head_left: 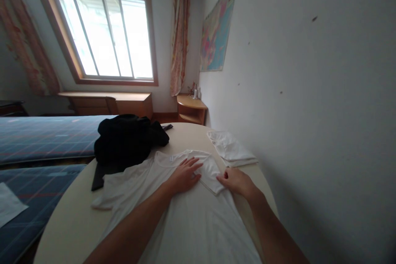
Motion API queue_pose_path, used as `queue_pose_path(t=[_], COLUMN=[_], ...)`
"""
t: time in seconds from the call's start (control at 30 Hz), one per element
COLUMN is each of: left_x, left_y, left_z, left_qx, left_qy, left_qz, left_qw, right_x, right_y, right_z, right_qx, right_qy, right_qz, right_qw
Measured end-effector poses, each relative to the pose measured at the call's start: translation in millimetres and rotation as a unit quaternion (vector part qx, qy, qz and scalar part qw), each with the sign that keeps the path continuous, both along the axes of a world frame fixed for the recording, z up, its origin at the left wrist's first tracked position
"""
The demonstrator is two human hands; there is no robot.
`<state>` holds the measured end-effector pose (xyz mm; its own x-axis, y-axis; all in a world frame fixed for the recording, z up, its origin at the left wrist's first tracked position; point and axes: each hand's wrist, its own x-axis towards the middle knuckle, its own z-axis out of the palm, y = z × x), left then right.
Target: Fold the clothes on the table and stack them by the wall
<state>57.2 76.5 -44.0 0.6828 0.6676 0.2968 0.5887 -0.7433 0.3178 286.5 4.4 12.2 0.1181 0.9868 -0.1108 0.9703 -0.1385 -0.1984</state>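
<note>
A white T-shirt [192,222] lies spread on the round cream table [68,222], its neckline pointing away from me. My left hand [185,176] rests flat on the upper chest of the shirt, just below the collar, fingers stretched out. With fingers curled, my right hand [236,180] pinches the edge of the right-hand sleeve, which is folded inward over the shirt's body. The other sleeve stretches out toward the left, wrinkled.
A folded white garment [230,148] lies at the table's far right, near the wall. Black clothing [126,138] is heaped at the far left on a dark flat object [100,175]. Blue plaid mattresses [46,136] stand left of the table; a corner shelf [192,107] is behind it.
</note>
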Motion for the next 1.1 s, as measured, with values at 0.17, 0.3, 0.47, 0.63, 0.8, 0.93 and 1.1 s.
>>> queue_pose_path(t=[0.17,0.3,0.47,0.63,0.8,0.93,1.1], left_x=[-0.9,-1.1,1.6,4.1,2.2,2.3,4.0], left_y=[-0.9,-3.9,-5.6,-1.1,1.5,0.3,-1.2], left_z=[2.9,8.0,10.4,6.8,7.5,9.1,9.4], left_qx=[-0.004,0.025,0.032,0.034,0.02,0.022,0.014], left_qy=[0.002,-0.012,-0.041,-0.097,-0.12,-0.117,-0.11], left_qz=[-0.038,-0.042,-0.039,0.01,0.037,0.049,0.091], left_qw=[0.999,0.999,0.998,0.995,0.992,0.992,0.99], right_x=[-1.7,0.8,-6.7,-27.2,-42.2,-44.5,-39.9], right_y=[2.9,7.9,9.7,5.5,-0.2,-4.6,-7.1], right_z=[-7.1,-17.8,-19.8,-12.3,-9.7,-8.9,-5.4], right_qx=[0.045,0.095,0.133,0.129,0.084,0.044,-0.039], right_qy=[0.039,0.145,0.267,0.318,0.354,0.353,0.37], right_qz=[-0.003,0.021,0.037,0.07,0.134,0.189,0.243], right_qw=[0.998,0.985,0.954,0.937,0.922,0.915,0.896])
